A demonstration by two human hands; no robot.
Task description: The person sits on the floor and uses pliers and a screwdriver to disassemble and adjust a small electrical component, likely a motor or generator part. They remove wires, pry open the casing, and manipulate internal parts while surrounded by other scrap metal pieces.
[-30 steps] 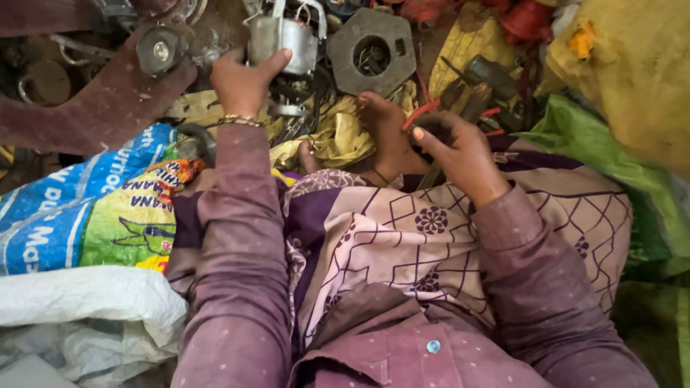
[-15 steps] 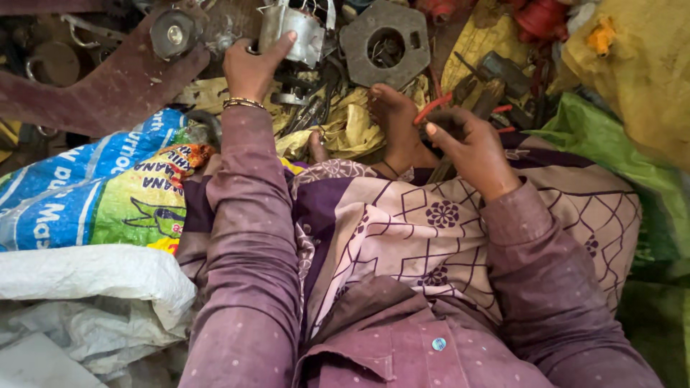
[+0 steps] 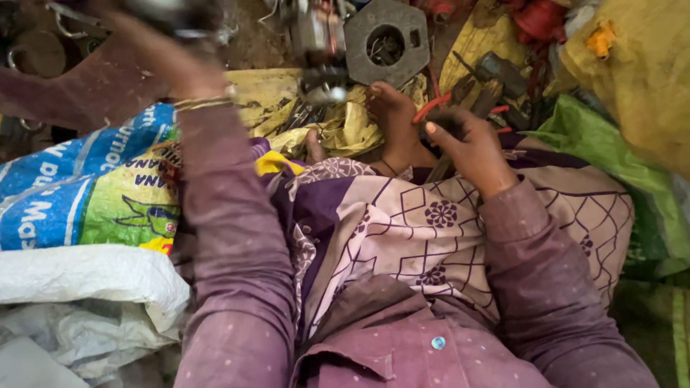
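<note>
My left hand (image 3: pixel 162 61) is stretched to the upper left and badly blurred, with a bangle (image 3: pixel 203 103) at the wrist. Grey metal shows just beyond its fingers, but I cannot tell whether it holds it. My right hand (image 3: pixel 471 147) is closed around red-handled pliers (image 3: pixel 435 108), over my patterned purple lap (image 3: pixel 402 223). A bare foot (image 3: pixel 392 118) lies just left of the pliers. A shiny metal cylinder part (image 3: pixel 316 32) stands among scrap above the foot, apart from both hands.
A grey hexagonal plate with a round hole (image 3: pixel 388 39) lies at the top centre. Crumpled yellow sheet (image 3: pixel 345 126), a blue-green printed sack (image 3: pixel 86 194), a white sack (image 3: pixel 79 280), a green sack (image 3: pixel 611 136), a rusty plate (image 3: pixel 86 82) and red parts (image 3: pixel 539 18) surround me.
My left hand has left the metal cylinder part and swung fast to the upper left. The view has tilted down slightly. My right hand stays on the pliers.
</note>
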